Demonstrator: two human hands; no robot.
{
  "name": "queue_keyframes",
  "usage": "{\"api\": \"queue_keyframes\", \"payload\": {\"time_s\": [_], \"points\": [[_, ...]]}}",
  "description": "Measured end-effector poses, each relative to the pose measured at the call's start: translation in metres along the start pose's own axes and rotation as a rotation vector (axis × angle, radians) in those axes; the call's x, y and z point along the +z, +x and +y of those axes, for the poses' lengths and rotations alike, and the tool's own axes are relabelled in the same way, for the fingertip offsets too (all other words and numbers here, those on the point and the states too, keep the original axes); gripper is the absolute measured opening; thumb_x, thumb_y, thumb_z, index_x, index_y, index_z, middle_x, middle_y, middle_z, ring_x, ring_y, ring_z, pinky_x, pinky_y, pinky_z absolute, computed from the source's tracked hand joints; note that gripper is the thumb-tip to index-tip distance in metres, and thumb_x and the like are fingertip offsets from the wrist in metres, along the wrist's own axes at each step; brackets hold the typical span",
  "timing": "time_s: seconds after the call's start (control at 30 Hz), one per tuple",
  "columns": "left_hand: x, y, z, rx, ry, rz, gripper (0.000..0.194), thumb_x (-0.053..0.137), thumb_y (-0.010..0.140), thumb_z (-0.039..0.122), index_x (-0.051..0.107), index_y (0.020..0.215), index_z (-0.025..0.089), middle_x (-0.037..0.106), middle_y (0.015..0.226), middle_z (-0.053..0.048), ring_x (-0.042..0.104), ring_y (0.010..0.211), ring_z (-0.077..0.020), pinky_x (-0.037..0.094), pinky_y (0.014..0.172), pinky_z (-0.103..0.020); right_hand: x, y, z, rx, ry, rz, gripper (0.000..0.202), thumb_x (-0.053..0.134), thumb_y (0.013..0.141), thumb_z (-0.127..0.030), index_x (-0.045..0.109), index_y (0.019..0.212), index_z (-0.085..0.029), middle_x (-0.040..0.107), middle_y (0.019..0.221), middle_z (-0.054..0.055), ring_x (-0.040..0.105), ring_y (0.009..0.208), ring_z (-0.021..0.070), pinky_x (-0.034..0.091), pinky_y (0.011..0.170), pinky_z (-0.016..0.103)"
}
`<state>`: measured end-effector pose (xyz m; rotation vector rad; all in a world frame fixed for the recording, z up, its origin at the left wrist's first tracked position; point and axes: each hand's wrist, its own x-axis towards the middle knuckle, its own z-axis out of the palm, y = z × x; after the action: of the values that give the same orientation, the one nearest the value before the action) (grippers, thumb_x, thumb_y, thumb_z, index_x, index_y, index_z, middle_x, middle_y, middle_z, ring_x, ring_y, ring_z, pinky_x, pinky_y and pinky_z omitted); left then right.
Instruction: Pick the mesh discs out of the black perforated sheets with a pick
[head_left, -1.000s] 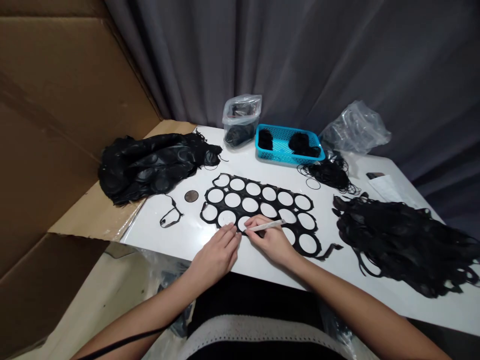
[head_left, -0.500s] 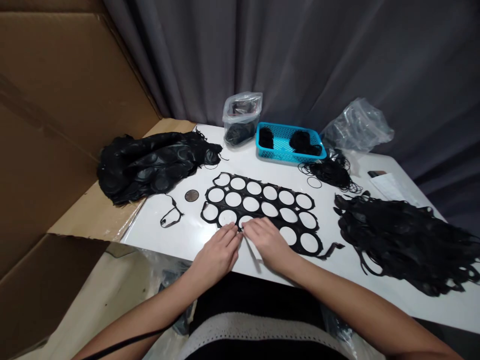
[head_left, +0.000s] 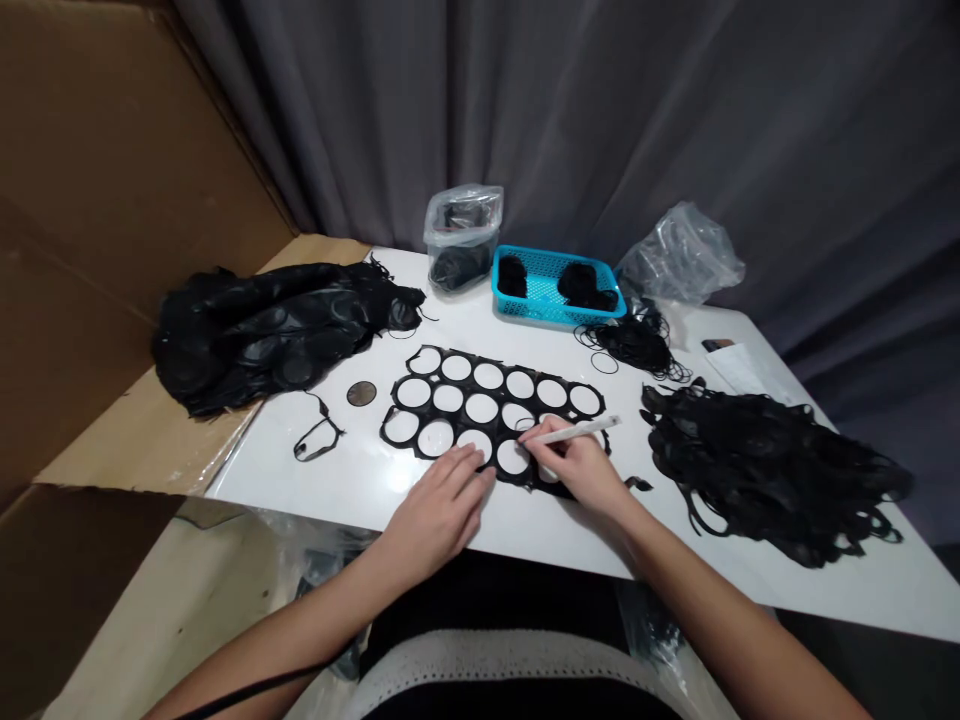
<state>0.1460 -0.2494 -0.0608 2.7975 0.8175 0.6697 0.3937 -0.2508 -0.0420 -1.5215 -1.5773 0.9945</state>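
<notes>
The counter (head_left: 352, 470) is smooth and glossy, the sheet (head_left: 457, 422) looks rubbery, the basket (head_left: 559, 316) plastic, the curtain (head_left: 540, 120) matt cloth.

- A dark grey curtain (head_left: 600, 130) hangs in vertical folds across the whole back.
- Brown cardboard (head_left: 97, 150) stands like a wall on the left, with a flat cardboard flap (head_left: 97, 455) reaching the surface's left edge.
- The surface (head_left: 360, 480) is white and glossy, reflecting soft light.
- Pale beige floor (head_left: 142, 620) shows at lower left, marked with small dark specks.
</notes>
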Motion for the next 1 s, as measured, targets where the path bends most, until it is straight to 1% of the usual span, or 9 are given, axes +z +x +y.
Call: {"api": "queue_keyframes", "payload": {"time_s": [0.17, 0.3, 0.47, 0.57, 0.67, 0.73, 0.83, 0.93, 1.0], "points": [[0.015, 0.007, 0.012, 0.019, 0.039, -0.054, 0.036, 0.05, 0.098, 0.019, 0.055, 0.132, 0.012, 0.06, 0.135, -0.016, 0.052, 0.133, -0.0293, 0.045, 0.112, -0.048, 0.02, -0.015, 0.0, 0.041, 0.053, -0.058, 0.014, 0.057, 0.09, -0.032, 0.065, 0.085, -0.021, 0.071, 0.088, 0.003, 0.063, 0.081, 0.0188, 0.048, 0.074, 0.031], [0.02, 0.005, 0.011, 0.022, 0.046, -0.054, 0.035, 0.05, 0.098, 0.018, 0.056, 0.132, 0.012, 0.06, 0.135, -0.017, 0.051, 0.133, -0.0295, 0.044, 0.112, -0.047, 0.022, -0.015, 0.005, 0.001, 0.016, -0.064, 0.013, 0.057, 0.09, -0.028, 0.063, 0.081, -0.021, 0.069, 0.088, 0.002, 0.062, 0.082, 0.0182, 0.048, 0.076, 0.031], [0.018, 0.005, 0.009, 0.04, 0.049, -0.084, 0.036, 0.049, 0.096, 0.016, 0.055, 0.131, 0.01, 0.06, 0.134, -0.017, 0.051, 0.133, -0.03, 0.044, 0.112, -0.047, 0.022, -0.016, 0.004, -0.084, -0.064, -0.054, 0.017, 0.055, 0.092, -0.023, 0.057, 0.076, -0.022, 0.066, 0.088, 0.002, 0.063, 0.088, 0.0193, 0.048, 0.082, 0.033], [0.016, 0.007, 0.009, 0.053, 0.059, -0.099, 0.037, 0.05, 0.096, 0.016, 0.054, 0.132, 0.01, 0.059, 0.135, -0.017, 0.05, 0.134, -0.0305, 0.043, 0.113, -0.047, 0.029, -0.025, 0.002, -0.184, -0.203, -0.025, 0.018, 0.051, 0.096, -0.022, 0.056, 0.079, -0.023, 0.066, 0.093, 0.005, 0.061, 0.091, 0.0217, 0.048, 0.083, 0.037], [0.016, 0.007, 0.008, 0.061, 0.055, -0.112, 0.037, 0.049, 0.096, 0.016, 0.054, 0.132, 0.011, 0.059, 0.135, -0.016, 0.048, 0.136, -0.0306, 0.042, 0.114, -0.048, 0.042, -0.037, 0.002, -0.335, -0.463, 0.009, 0.016, 0.045, 0.097, -0.015, 0.061, 0.095, -0.021, 0.067, 0.107, 0.012, 0.059, 0.099, 0.0272, 0.045, 0.086, 0.043], [0.017, 0.006, 0.007, 0.064, 0.053, -0.127, 0.037, 0.049, 0.095, 0.016, 0.054, 0.132, 0.011, 0.06, 0.134, -0.016, 0.047, 0.137, -0.0311, 0.04, 0.115, -0.049, 0.044, -0.037, 0.004, -0.407, -0.609, 0.012, 0.022, 0.043, 0.096, -0.011, 0.061, 0.105, -0.018, 0.068, 0.109, 0.015, 0.059, 0.101, 0.0291, 0.043, 0.087, 0.045], [0.019, 0.003, 0.005, 0.067, 0.056, -0.134, 0.039, 0.05, 0.094, 0.015, 0.052, 0.133, 0.01, 0.058, 0.137, -0.016, 0.047, 0.137, -0.0321, 0.04, 0.115, -0.05, 0.021, -0.023, 0.013, -0.373, -0.709, 0.126, 0.022, 0.042, 0.097, -0.013, 0.062, 0.102, -0.018, 0.07, 0.098, 0.014, 0.06, 0.093, 0.0287, 0.041, 0.085, 0.044], [0.017, 0.001, 0.003, 0.077, 0.051, -0.122, 0.04, 0.049, 0.094, 0.014, 0.051, 0.134, 0.011, 0.058, 0.137, -0.015, 0.046, 0.137, -0.0321, 0.041, 0.114, -0.051, -0.024, -0.002, 0.026, -0.194, -0.687, 0.409, 0.02, 0.042, 0.097, -0.022, 0.061, 0.091, -0.019, 0.07, 0.091, 0.011, 0.061, 0.08, 0.025, 0.041, 0.081, 0.039], [0.014, 0.004, 0.002, 0.078, 0.031, -0.113, 0.039, 0.049, 0.094, 0.014, 0.052, 0.133, 0.012, 0.059, 0.134, -0.014, 0.049, 0.135, -0.0314, 0.043, 0.112, -0.05, -0.052, 0.003, 0.035, -0.074, -0.605, 0.542, 0.018, 0.046, 0.095, -0.028, 0.06, 0.087, -0.02, 0.072, 0.09, 0.009, 0.059, 0.073, 0.0221, 0.041, 0.076, 0.036]]}}
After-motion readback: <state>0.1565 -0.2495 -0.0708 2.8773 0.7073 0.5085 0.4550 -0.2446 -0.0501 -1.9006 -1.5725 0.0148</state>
